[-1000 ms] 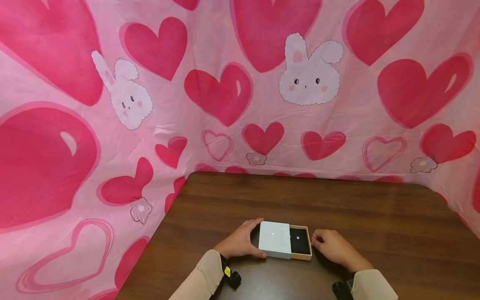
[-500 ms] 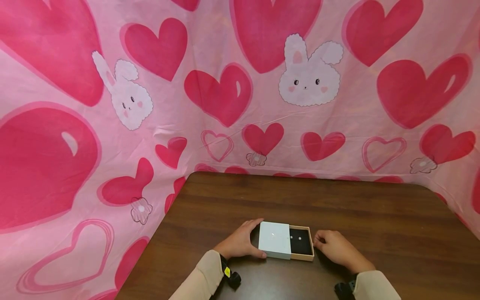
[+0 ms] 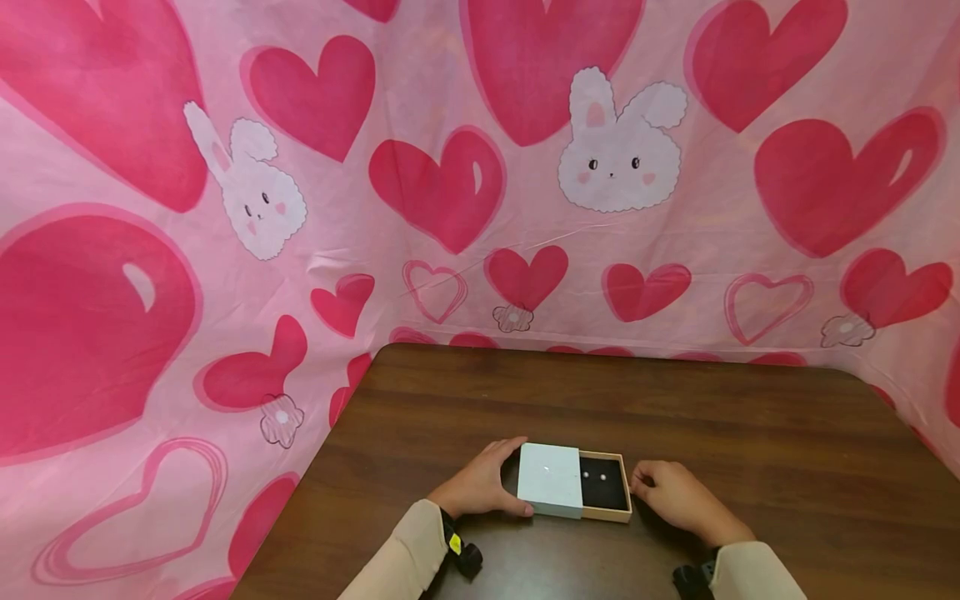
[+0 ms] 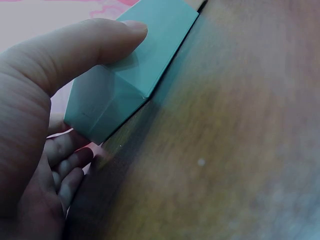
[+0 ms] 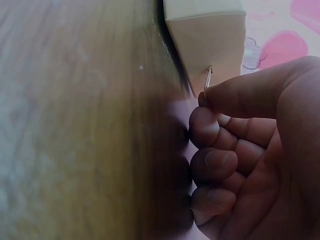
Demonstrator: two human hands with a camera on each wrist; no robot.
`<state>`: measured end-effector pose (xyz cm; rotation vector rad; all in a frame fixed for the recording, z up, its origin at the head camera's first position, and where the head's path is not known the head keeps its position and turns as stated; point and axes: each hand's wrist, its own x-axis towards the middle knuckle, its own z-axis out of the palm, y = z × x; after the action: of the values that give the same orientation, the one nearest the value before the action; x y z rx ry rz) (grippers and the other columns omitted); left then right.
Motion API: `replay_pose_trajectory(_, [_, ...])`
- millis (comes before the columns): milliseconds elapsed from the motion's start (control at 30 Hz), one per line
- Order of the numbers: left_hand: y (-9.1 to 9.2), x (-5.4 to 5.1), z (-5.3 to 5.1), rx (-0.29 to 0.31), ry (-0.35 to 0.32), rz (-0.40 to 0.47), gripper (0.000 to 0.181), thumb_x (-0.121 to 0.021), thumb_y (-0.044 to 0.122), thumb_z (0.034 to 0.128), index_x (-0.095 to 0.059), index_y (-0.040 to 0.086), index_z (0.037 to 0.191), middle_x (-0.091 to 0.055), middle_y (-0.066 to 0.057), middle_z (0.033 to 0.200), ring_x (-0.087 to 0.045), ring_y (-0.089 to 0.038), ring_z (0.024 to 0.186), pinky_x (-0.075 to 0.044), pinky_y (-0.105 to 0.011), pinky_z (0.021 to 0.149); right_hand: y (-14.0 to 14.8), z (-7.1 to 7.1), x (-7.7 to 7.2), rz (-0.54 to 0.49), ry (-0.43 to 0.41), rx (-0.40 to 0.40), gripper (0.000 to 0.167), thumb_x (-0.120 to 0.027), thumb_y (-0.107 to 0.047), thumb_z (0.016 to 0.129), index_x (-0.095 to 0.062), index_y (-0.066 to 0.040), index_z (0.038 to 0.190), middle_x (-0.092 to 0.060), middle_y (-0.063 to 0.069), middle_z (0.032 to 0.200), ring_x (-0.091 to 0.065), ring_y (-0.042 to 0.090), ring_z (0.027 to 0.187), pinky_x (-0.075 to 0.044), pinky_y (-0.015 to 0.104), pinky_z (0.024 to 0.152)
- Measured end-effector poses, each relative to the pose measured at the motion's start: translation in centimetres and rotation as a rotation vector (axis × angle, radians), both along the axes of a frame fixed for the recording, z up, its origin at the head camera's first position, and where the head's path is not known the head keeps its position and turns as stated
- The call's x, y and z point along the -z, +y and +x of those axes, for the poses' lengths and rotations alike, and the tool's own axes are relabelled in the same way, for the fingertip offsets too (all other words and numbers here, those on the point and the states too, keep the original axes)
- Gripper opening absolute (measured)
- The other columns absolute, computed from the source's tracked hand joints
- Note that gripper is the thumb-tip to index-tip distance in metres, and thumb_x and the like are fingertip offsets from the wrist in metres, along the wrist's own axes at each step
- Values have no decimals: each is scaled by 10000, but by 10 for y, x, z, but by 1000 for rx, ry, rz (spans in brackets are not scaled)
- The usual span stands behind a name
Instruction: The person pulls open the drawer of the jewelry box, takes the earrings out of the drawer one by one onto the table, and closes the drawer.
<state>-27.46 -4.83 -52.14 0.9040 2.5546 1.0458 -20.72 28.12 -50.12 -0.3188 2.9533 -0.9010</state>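
Dk brown wood-grain table (image 3: 600,396) w/ rounded corners; pink, red-heart-print cloth backdrop (image 3: 525,187) behind & L of table.

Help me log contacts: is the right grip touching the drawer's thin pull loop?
Touching: the right wrist view shows the right grip pinching the pull loop between thumb and finger, just outside the drawer.

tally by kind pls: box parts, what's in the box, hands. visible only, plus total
Pale sleeve: 1
Tan drawer: 1
Black insert: 1
Small pale studs on the insert: 2
Pull loop on the drawer's end: 1
Hands, left and right: 2
Total: 8
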Motion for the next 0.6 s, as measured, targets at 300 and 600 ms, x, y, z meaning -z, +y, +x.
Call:
replay_pose_trajectory(300, [1,1,0,-3,0,-7,1076,-834,585,649,-319,227,1523,-387,70,1467,-362,-126,1307,-356,-466,1037,4,1,-1,-8,6,-17,131,-651,-114,896,-602,-168,786,-506,-60,694,-454,123,647,-373,318,609])
replay_pose_trajectory(600, [1,1,-1,-7,-5,-21,1091,-832,606,634,-309,260,1526,-379,81,1473,-357,-117,1310,-349,-464,1045,5,2,-2,-5,0,-4,142,-639,-112,905,-594,-171,785,-490,-58,680,-444,122,633,-364,309,597])
